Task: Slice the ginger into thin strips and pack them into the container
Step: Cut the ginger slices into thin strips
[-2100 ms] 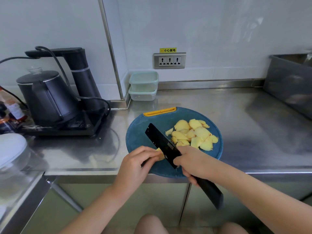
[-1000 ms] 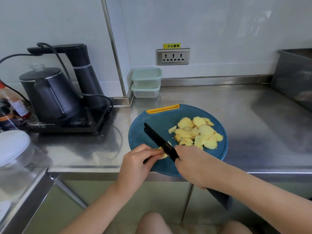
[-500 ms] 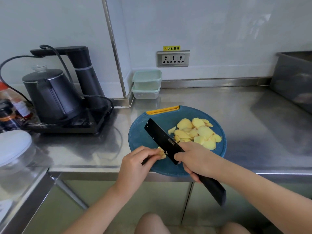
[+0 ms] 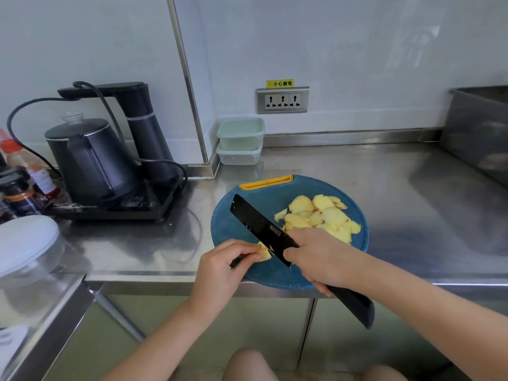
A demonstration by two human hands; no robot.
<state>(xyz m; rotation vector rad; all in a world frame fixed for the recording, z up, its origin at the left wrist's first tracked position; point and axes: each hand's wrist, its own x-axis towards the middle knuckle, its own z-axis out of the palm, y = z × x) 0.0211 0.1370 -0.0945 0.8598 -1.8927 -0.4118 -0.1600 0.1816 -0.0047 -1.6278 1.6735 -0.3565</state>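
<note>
**Ginger piece** point(image 4: 264, 253): small and pale yellow, on the near-left part of the cutting board point(image 4: 242, 215). Too little of it shows to tell its long axis. The left hand point(image 4: 220, 270) pinches it from the left with curled fingertips.

**Knife** point(image 4: 261, 229): black blade, edge down against the right side of the ginger piece. Its long axis runs diagonally, with the squared tip toward the far left and the handle toward the near right, out past the counter's front. The right hand point(image 4: 319, 259) is wrapped round it where blade meets handle.

**Ginger slices** point(image 4: 321, 215): a loose, overlapping heap of flat pieces on the right half of the board, just beyond the right hand and apart from the held piece.

**Cutting board**: round and blue, with a yellow grip at its far edge and its near rim at the counter's front edge.

**Counter** point(image 4: 398, 193): reflective stainless steel with a steel upstand against a white wall. A triple socket point(image 4: 283, 100) sits on the wall under a yellow label.

**Stacked tubs** point(image 4: 240, 133): two, with pale green lids on, in the corner behind the board. What they hold cannot be made out.

**Grey bin** point(image 4: 478, 138): at the far right, its contents blurred.

**Left side**:
- a black kettle point(image 4: 90, 160) on its base, with a black tower and hose
- sauce bottles point(image 4: 24, 185) beside it
- a clear jar with a white lid point(image 4: 24, 240), nearer
</note>
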